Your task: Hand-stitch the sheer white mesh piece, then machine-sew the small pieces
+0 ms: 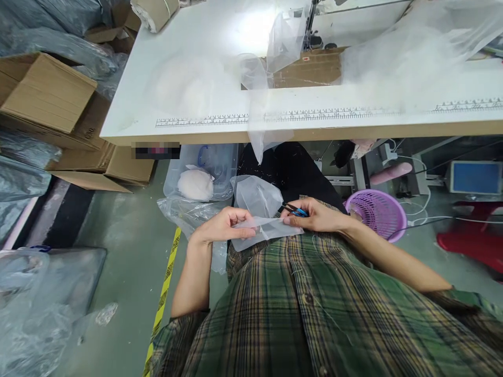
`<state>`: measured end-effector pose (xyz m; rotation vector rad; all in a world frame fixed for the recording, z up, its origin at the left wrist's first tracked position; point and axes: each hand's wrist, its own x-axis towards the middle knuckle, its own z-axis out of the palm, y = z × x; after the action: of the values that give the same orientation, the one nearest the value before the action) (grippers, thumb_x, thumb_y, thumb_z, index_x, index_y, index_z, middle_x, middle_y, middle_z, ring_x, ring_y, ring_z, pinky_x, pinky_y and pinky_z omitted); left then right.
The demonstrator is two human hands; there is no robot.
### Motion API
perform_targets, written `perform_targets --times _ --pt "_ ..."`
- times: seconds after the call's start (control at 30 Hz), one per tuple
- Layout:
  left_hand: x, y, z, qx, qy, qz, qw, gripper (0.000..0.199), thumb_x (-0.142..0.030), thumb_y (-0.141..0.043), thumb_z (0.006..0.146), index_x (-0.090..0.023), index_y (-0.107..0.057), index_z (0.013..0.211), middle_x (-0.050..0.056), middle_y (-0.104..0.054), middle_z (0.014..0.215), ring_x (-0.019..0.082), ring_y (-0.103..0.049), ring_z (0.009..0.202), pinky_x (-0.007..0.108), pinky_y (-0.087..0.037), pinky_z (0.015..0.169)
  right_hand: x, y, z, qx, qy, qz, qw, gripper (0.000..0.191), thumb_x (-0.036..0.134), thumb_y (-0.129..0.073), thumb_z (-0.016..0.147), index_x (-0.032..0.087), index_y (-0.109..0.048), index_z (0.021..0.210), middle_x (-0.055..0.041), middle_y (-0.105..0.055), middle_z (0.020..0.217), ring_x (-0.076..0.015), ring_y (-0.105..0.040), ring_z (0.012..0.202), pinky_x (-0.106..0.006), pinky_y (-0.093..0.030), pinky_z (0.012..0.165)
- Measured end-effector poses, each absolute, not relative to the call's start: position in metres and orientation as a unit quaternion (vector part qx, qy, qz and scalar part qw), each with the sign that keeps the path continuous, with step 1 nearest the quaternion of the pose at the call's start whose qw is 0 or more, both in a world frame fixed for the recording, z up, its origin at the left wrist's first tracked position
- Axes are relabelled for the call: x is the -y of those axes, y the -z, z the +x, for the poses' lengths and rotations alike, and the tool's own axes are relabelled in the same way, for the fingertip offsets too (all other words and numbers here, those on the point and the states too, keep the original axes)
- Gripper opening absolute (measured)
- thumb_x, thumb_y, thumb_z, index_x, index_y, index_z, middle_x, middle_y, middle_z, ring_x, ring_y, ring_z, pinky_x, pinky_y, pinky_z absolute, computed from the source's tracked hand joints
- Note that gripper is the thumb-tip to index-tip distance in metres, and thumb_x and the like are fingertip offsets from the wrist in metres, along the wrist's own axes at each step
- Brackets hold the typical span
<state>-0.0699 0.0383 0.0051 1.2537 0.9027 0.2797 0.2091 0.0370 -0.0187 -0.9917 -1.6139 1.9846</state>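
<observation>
Over my lap, a piece of sheer white fabric [271, 229] is stretched between my two hands. My left hand [226, 225] is closed on its left end, thumb on top. At the other end, my right hand [316, 215] pinches the fabric's edge while also keeping a pair of blue-handled thread snips [296, 210] in its fingers, the dark blades pointing left. Another fold of the sheer fabric [257, 196] lies on my legs just beyond the hands. I cannot tell whether it joins the held piece.
Ahead is a white table [196, 99] with a ruler strip along its front edge, a sewing machine [310, 29] and heaped sheer fabric [428, 57]. A clear plastic bin [171, 175] stands below left, a purple basket [375, 212] on the right. Cardboard boxes [51, 89] fill the left.
</observation>
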Motion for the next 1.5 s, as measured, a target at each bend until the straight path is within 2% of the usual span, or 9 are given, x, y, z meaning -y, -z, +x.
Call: perform_targets --times 0.2,0.43,0.77,0.9,1.0,1.13,1.3,1.43,1.5 --pt "-0.064 0.017 -0.066 -0.525 -0.285 0.487 0.637 0.036 -0.037 -0.082 0.072 -0.014 -0.066 0.094 0.001 -0.067 0.071 0.012 -0.064 0.060 0.024 -0.056 0.059 -0.068 0.053 0.193 0.560 -0.612 -0.463 0.311 0.040 0.053 -0.068 0.078 0.014 -0.064 0.082 0.0055 -0.051 0.057 -0.0088 -0.042 0.053 -0.024 -0.033 0.053" --pt "-0.076 0.050 -0.058 -0.602 -0.366 0.409 0.579 0.058 -0.033 -0.087 0.066 -0.012 -0.057 0.111 0.001 -0.066 0.074 0.011 -0.065 0.058 0.025 -0.059 0.057 -0.083 0.082 0.182 0.599 -0.533 -0.508 0.313 0.031 0.046 -0.058 0.084 0.015 -0.063 0.084 0.0031 -0.056 0.059 -0.0113 -0.047 0.055 -0.026 -0.035 0.055" --pt "-0.072 0.042 -0.064 -0.595 -0.388 0.400 0.579 0.049 -0.039 -0.089 0.058 -0.012 -0.068 0.094 0.001 -0.066 0.075 0.010 -0.062 0.059 0.022 -0.057 0.055 -0.081 0.079 0.189 0.612 -0.539 -0.475 0.331 0.035 0.050 -0.058 0.087 0.016 -0.061 0.080 0.0035 -0.053 0.062 -0.0109 -0.045 0.058 -0.025 -0.035 0.056" --pt "-0.068 0.027 -0.069 -0.568 -0.362 0.431 0.601 0.035 -0.036 -0.088 0.059 -0.014 -0.071 0.081 0.001 -0.067 0.070 0.011 -0.061 0.056 0.022 -0.054 0.054 -0.072 0.059 0.192 0.608 -0.565 -0.453 0.326 0.037 0.053 -0.054 0.091 0.017 -0.061 0.087 0.0053 -0.050 0.059 -0.0095 -0.042 0.050 -0.023 -0.033 0.049" --pt "-0.069 0.016 -0.069 -0.554 -0.350 0.438 0.615 0.032 -0.037 -0.088 0.057 -0.015 -0.071 0.074 0.002 -0.067 0.066 0.013 -0.059 0.053 0.023 -0.051 0.049 -0.065 0.034 0.193 0.639 -0.521 -0.437 0.361 0.034 0.050 -0.053 0.093 0.017 -0.062 0.087 0.0000 -0.062 0.073 -0.0106 -0.051 0.059 -0.022 -0.040 0.054" --pt "-0.081 0.011 -0.058 -0.547 -0.310 0.455 0.630 0.042 -0.050 -0.085 0.060 -0.018 -0.075 0.085 0.008 -0.074 0.087 0.023 -0.069 0.080 0.028 -0.057 0.063 -0.069 -0.006 0.197 0.711 -0.461 -0.379 0.372 0.027 0.042 -0.053 0.095 0.018 -0.066 0.096 -0.0006 -0.067 0.071 -0.0115 -0.056 0.060 -0.022 -0.043 0.056" --pt "-0.089 0.009 -0.041 -0.556 -0.259 0.468 0.636 0.060 -0.065 -0.082 0.057 -0.020 -0.075 0.096 0.012 -0.072 0.113 0.033 -0.068 0.106 0.037 -0.061 0.077 -0.086 -0.058 0.216 0.754 -0.409 -0.331 0.394 0.022 0.035 -0.056 0.093 0.017 -0.068 0.100 -0.0022 -0.067 0.076 -0.0105 -0.056 0.059 -0.022 -0.044 0.057" --pt "-0.085 0.011 -0.040 -0.554 -0.243 0.478 0.636 0.064 -0.068 -0.081 0.057 -0.021 -0.075 0.099 0.013 -0.070 0.119 0.035 -0.065 0.113 0.041 -0.060 0.085 -0.111 -0.095 0.242 0.704 -0.402 -0.379 0.446 0.032 0.048 -0.056 0.092 0.018 -0.066 0.094 0.0001 -0.062 0.071 -0.0098 -0.051 0.051 -0.023 -0.041 0.050" --pt "-0.082 0.012 -0.041 -0.551 -0.256 0.481 0.632 0.063 -0.068 -0.080 0.059 -0.021 -0.075 0.101 0.012 -0.070 0.120 0.035 -0.065 0.113 0.041 -0.059 0.088 -0.130 -0.111 0.263 0.663 -0.314 -0.440 0.517 0.039 0.056 -0.056 0.090 0.018 -0.065 0.092 0.0015 -0.057 0.063 -0.0110 -0.050 0.051 -0.024 -0.040 0.050"
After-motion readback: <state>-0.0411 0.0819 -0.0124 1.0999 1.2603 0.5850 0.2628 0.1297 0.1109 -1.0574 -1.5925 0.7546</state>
